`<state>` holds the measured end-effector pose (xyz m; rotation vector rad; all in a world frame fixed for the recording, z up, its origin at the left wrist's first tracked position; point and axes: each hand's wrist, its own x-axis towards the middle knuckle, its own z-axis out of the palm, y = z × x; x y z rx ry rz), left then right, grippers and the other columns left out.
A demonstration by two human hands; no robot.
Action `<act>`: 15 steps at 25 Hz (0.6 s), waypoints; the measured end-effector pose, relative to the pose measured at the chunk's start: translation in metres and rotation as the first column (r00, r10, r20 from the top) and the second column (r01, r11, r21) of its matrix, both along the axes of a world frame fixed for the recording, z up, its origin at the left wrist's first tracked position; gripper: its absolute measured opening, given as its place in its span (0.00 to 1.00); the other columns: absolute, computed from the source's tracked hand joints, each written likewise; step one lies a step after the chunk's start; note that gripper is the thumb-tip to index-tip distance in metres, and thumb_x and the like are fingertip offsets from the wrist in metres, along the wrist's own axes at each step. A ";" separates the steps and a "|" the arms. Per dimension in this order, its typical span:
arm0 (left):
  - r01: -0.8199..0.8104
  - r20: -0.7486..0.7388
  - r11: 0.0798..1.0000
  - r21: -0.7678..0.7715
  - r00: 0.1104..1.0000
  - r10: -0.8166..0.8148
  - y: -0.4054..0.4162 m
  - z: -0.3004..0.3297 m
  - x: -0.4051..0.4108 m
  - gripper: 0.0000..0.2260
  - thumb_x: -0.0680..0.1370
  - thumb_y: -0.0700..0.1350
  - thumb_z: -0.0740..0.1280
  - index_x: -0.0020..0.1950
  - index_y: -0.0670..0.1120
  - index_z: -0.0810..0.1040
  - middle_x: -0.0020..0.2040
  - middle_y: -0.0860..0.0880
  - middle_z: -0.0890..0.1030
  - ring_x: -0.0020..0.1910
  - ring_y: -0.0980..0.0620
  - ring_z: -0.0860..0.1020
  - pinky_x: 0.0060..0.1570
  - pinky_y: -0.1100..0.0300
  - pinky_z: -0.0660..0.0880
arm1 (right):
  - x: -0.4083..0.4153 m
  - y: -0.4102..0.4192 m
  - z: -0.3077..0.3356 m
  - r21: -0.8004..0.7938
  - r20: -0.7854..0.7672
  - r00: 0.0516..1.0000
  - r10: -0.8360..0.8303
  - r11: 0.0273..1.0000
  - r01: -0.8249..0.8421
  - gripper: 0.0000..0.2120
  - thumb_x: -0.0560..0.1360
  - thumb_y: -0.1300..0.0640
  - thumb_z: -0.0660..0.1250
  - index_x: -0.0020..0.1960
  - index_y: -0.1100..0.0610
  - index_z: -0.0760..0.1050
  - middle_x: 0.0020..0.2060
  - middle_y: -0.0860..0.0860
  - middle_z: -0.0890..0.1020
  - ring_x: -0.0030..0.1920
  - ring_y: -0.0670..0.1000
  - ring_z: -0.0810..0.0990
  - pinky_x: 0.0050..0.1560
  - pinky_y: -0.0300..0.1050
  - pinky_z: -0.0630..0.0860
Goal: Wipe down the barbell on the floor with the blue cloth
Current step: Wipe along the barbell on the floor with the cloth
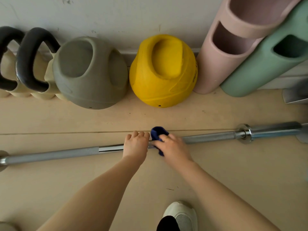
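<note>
Barbell (208,138) lying across the floor (216,172), running from the left edge of view, where it sits nearest the person, to a collar and sleeve at the right. Near its middle, the left hand (135,145) rests over the shaft with fingers curled across the top, steadying it. Just beside it, the right hand (173,147) holds the blue cloth (158,133), bunched and wrapped about the bar, part of the cloth showing above the fingers and part below. Wiping is judged to be under way at mid-shaft. How much of the bar is already clean cannot be told from its surface; both long stretches to left and right, and the sleeve, lie away from the cloth and probably remain. Behind, against the wall: a yellow ball (163,72), a grey ball (90,74), and kettlebells (31,64).
</note>
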<state>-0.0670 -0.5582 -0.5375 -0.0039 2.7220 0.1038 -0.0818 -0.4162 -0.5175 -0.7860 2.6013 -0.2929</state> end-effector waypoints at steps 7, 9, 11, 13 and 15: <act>-0.004 -0.036 1.000 0.010 0.999 0.004 -0.004 -0.001 -0.002 0.10 0.77 0.43 0.63 0.58 0.47 0.73 0.56 0.49 0.78 0.62 0.46 0.68 0.55 0.57 0.65 | -0.004 0.025 -0.012 0.008 -0.114 0.890 -0.441 0.896 0.445 0.18 0.66 0.64 0.70 0.55 0.54 0.79 0.48 0.57 0.81 0.45 0.61 0.77 0.40 0.50 0.74; 0.021 -0.034 1.000 -0.002 0.999 -0.021 -0.006 0.001 -0.003 0.11 0.74 0.44 0.68 0.56 0.47 0.77 0.53 0.50 0.80 0.60 0.45 0.71 0.53 0.56 0.67 | 0.001 0.017 -0.017 -0.073 -0.146 0.964 -0.224 0.974 0.215 0.20 0.61 0.65 0.73 0.52 0.54 0.80 0.43 0.56 0.81 0.40 0.61 0.78 0.34 0.50 0.75; 0.034 -0.059 0.999 -0.012 0.998 -0.035 -0.009 0.003 -0.005 0.12 0.67 0.45 0.77 0.48 0.48 0.81 0.45 0.51 0.83 0.52 0.45 0.77 0.46 0.55 0.72 | -0.009 0.045 -0.023 -0.068 -0.225 0.959 -0.174 0.984 0.163 0.22 0.59 0.65 0.74 0.52 0.52 0.81 0.40 0.55 0.81 0.37 0.60 0.78 0.31 0.49 0.75; 0.004 -0.038 1.000 -0.004 0.999 -0.004 -0.011 0.005 -0.006 0.12 0.71 0.45 0.73 0.54 0.49 0.79 0.50 0.53 0.82 0.56 0.46 0.74 0.50 0.54 0.70 | -0.012 0.078 -0.029 -0.041 -0.287 0.866 -0.409 0.909 0.415 0.24 0.58 0.66 0.75 0.53 0.53 0.80 0.42 0.56 0.81 0.38 0.62 0.77 0.33 0.50 0.75; -0.038 0.001 0.998 0.041 0.999 0.038 -0.010 0.002 -0.006 0.13 0.78 0.44 0.62 0.63 0.51 0.73 0.61 0.54 0.78 0.63 0.47 0.67 0.57 0.55 0.65 | -0.013 0.088 -0.033 -0.010 -0.352 0.743 -0.570 0.796 0.605 0.27 0.57 0.68 0.76 0.55 0.55 0.79 0.46 0.58 0.81 0.42 0.63 0.77 0.35 0.51 0.74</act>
